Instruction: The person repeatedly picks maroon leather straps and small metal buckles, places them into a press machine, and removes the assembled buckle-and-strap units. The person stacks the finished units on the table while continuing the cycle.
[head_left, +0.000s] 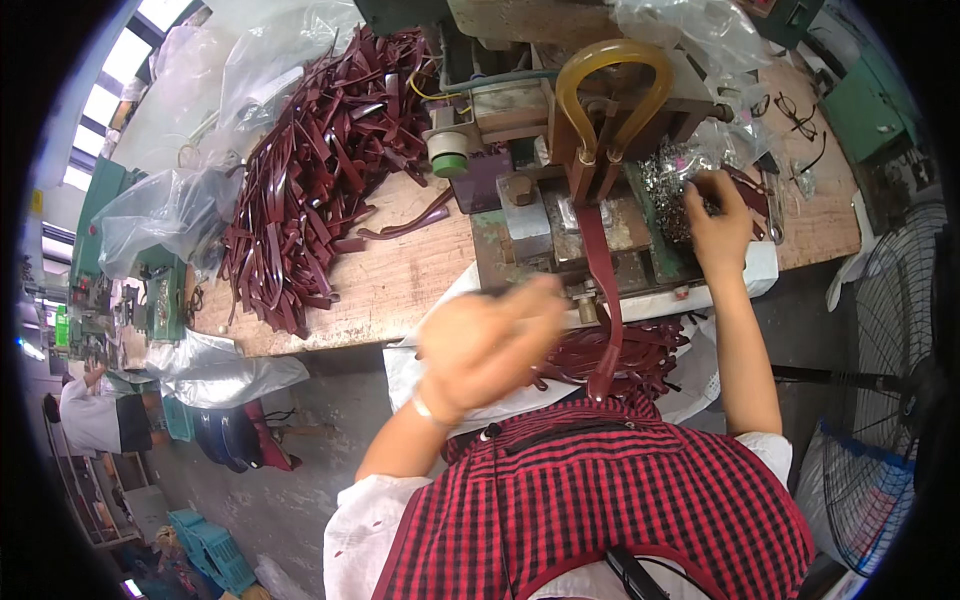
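Note:
A dark red leather strap (602,268) hangs from the press (583,185), its upper end under the tooling and its lower end by my lap. My left hand (490,335) is over the table's front edge, left of the strap; motion smears its fingers, and any grip is unclear. On the right, my right hand (722,225) reaches into a heap of small metal pieces (682,165) beside the press. Its thumb and fingers are curled together, and what they hold, if anything, is too small to make out.
A large pile of dark red straps (330,170) covers the table's left side. More straps (650,355) lie across my lap. A green-bottomed knob (448,162) sits left of the press. Eyeglasses (797,118) rest at the back right; a black fan (880,390) stands to the right.

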